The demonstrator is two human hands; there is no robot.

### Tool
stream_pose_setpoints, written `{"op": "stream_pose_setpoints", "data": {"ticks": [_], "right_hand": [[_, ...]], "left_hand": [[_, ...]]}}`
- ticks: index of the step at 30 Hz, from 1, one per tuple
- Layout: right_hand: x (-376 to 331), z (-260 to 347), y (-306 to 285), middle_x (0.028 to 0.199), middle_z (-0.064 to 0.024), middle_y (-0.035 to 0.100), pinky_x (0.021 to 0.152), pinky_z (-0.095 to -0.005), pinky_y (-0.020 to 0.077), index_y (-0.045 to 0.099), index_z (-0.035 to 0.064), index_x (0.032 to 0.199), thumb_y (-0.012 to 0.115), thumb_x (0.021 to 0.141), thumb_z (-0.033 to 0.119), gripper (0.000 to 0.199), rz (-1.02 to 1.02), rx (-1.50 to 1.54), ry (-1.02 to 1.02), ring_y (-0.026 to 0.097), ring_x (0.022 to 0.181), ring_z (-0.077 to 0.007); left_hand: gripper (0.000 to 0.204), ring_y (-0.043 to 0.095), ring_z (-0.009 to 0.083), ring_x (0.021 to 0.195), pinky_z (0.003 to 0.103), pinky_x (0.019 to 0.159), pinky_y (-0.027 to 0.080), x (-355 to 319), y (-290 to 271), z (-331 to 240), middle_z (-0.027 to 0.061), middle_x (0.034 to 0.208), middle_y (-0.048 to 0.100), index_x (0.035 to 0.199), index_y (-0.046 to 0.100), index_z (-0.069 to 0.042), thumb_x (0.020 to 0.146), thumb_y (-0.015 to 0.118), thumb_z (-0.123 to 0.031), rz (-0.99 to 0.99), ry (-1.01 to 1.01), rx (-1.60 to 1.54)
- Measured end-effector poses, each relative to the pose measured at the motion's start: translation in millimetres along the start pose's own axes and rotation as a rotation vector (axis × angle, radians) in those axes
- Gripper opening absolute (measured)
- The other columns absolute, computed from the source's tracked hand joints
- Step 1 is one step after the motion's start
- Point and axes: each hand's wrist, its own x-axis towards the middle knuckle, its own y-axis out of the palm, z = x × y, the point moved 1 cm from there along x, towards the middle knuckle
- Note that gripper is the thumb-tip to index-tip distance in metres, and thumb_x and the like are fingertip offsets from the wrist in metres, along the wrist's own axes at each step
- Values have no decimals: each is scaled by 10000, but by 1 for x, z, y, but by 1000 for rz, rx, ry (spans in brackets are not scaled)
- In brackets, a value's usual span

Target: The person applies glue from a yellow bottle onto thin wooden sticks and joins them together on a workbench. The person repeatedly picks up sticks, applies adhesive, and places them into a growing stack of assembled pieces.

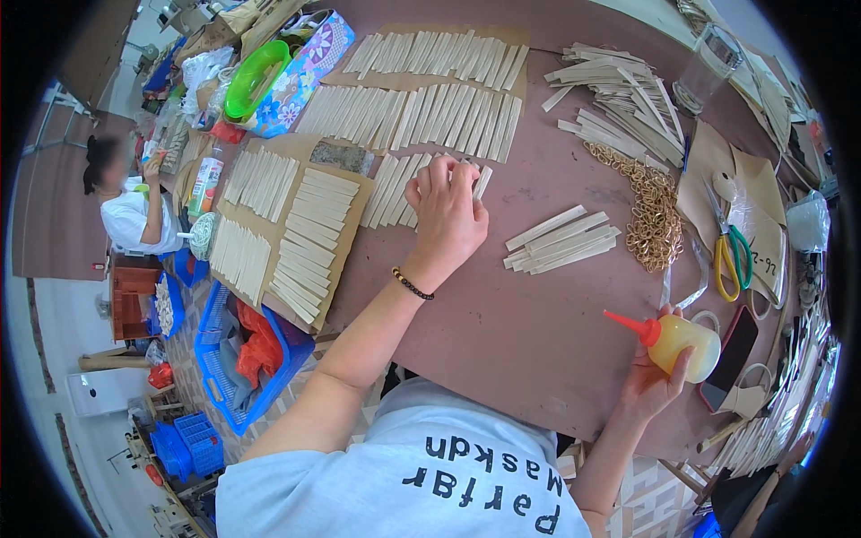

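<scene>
My left hand (446,208) is over a short row of pale flat strips (392,191) at the middle of the table. Its fingers are bent and drawn together at the row's right end; whatever is between the tips is hidden. In my right hand (653,381), near the table's front right, is a squeeze bottle (683,348) of yellowish liquid. Its red pointed nozzle aims left, away from the strips. Between the hands lies a loose bunch of strips (562,239). Beyond my left hand, longer rows of strips (457,117) lie side by side on brown card.
Brown boards with strips (309,235) lie at left. Gold chain (653,211), a strip heap (619,94), scissors (731,251), a glass (708,67) and a phone (731,354) are at right. A blue basket (235,359) stands below left; another person (134,211) sits far left.
</scene>
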Motion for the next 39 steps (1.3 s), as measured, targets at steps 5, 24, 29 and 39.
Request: {"op": "stream_pose_setpoints", "data": {"ticks": [5,24,29,39], "right_hand": [[0,-1,0,1332,-220,441,902,-483,534,300,-16,1349,519,947,260,534,3,6,3,469,1235,-358],[1,1,4,1346,-222,415,935,-541,499,275,23,1360,518,945,272,542,3,110,16,434,1259,-387],[2,0,5,1339,-219,422,940,-544,491,284,20,1352,526,941,269,538,-17,118,18,434,1259,-384],[4,7,4,1336,-221,428,961,-518,483,308,-2,1342,553,923,275,558,10,83,-23,430,1265,-371]], "left_hand": [[457,423,307,1083,486,899,269,-1,-1,4,111,1121,420,1059,476,-117,667,698,-44,-8,4,7],[188,492,234,898,379,796,327,-29,-2,-46,40,941,498,930,568,-94,785,684,-121,159,114,-217],[173,516,245,845,391,752,356,-26,-1,-42,41,875,523,862,538,-90,772,683,-56,175,88,-221],[218,543,239,801,369,765,396,-75,-26,-87,50,849,551,912,586,-79,729,697,-35,259,458,-313]]}}
